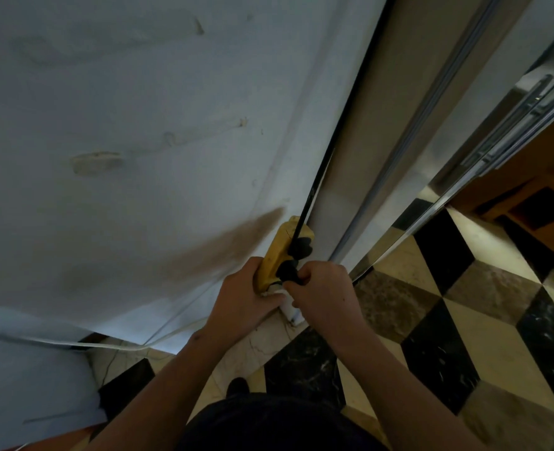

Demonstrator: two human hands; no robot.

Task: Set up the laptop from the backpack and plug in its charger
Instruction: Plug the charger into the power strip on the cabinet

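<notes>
Low against the wall (139,92), the left hand (243,297) clasps the yellow power strip (274,255) — bracing it, likely. The right hand (318,284) pinches the black plug (287,271) at a socket, beside another plug (301,247) — whether seated, I cannot tell.

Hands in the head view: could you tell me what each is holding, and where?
Left hand grips the yellow power strip at its near end; right hand pinches a black plug.
</notes>
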